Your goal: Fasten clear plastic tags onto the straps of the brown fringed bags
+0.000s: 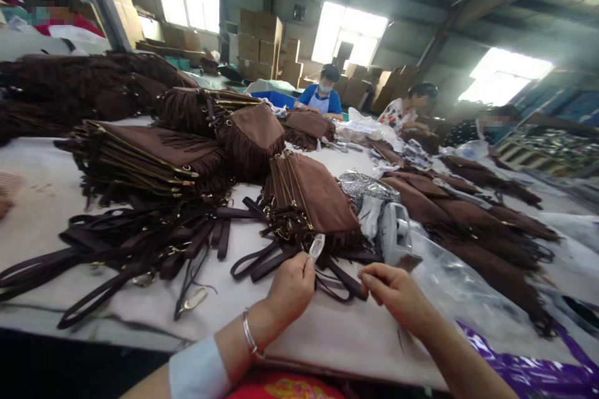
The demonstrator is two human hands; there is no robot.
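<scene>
My left hand (292, 283), with a silver bangle at the wrist, pinches a small clear plastic piece (317, 248) in front of a stack of brown fringed pouches (322, 193). To its right, my right hand (395, 293) has its thumb and fingers pressed together beside the end of a dark strap (349, 277); whatever they hold is too small to make out. A small brown tag (408, 261) shows just behind the right hand. More dark wrist straps (182, 243) with gold clasps lie to the left.
More brown pouches (154, 153) are piled at the left, others (477, 212) lie at the right. Clear plastic bags (458, 274) and a white tag roll (395, 227) sit right of centre. People work across the table (159, 299).
</scene>
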